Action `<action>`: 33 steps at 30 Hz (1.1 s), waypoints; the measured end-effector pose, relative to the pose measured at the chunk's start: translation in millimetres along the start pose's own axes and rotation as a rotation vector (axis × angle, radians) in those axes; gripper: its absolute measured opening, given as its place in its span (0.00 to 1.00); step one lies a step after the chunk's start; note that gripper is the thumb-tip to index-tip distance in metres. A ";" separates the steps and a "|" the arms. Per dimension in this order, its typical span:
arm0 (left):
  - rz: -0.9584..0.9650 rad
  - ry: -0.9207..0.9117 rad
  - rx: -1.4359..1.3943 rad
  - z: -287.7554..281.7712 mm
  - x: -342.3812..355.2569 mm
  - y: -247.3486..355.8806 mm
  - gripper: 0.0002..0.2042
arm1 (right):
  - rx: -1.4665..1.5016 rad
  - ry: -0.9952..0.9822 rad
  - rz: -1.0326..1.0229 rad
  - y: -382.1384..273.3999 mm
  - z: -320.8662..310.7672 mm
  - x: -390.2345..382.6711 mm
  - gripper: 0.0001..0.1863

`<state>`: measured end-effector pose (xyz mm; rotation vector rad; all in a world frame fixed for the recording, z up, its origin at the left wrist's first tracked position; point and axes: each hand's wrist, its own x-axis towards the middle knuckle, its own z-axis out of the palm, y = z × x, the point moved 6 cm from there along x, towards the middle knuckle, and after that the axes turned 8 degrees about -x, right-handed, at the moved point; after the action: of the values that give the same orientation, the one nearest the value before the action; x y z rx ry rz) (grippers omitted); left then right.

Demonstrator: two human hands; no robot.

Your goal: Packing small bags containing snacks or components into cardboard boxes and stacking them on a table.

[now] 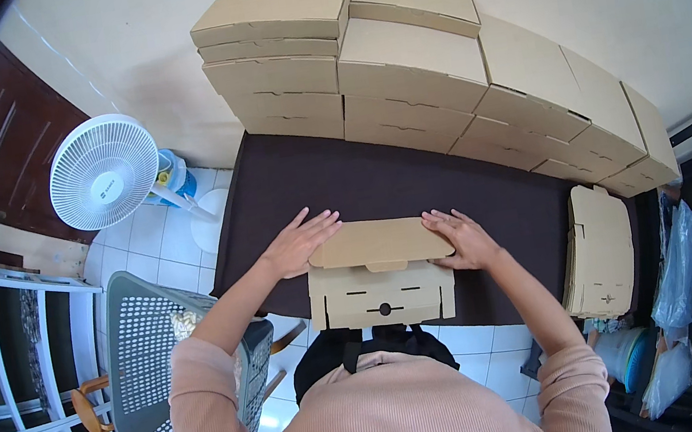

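A brown cardboard box blank (pixel 381 291) lies at the table's near edge, partly folded. Its lower panel has slots and a round hole, and the upper flap (pixel 381 242) with a small tab is bent across it. My left hand (pixel 304 245) rests at the flap's left end, fingers stretched out and pointing to the right. At the right end, my right hand (pixel 463 239) lies against the flap and the panel's edge, its fingers spread and the thumb lower down. Neither hand is closed round the cardboard.
Stacked brown boxes (pixel 408 122) line the back of the dark-covered table (pixel 294 170). Flat cardboard blanks (pixel 598 254) lie in a pile at the right. A white fan (pixel 105 171) and a grey perforated basket (pixel 152 352) stand left of the table. Clear plastic bags (pixel 679 274) hang far right.
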<state>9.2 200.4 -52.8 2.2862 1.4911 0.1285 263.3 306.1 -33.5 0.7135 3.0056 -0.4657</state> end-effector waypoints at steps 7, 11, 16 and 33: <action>-0.263 0.239 -0.358 -23.8 9.3 -37.1 0.31 | 0.176 -0.139 0.352 12.9 -36.1 39.7 0.27; -0.498 0.952 -0.323 -31.4 -10.8 -15.5 0.40 | 0.164 0.070 0.330 21.6 -36.4 40.1 0.20; -0.359 1.001 -0.132 28.8 -29.9 19.1 0.35 | 0.139 0.178 0.330 -3.5 -49.2 40.9 0.09; -0.409 1.368 -0.923 16.4 -58.1 -9.0 0.16 | 0.040 0.224 0.201 -39.0 16.3 -18.7 0.28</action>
<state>-18.4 146.9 -63.0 0.9551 1.7337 2.0274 262.0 260.0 -36.5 1.1293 3.0847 -0.4665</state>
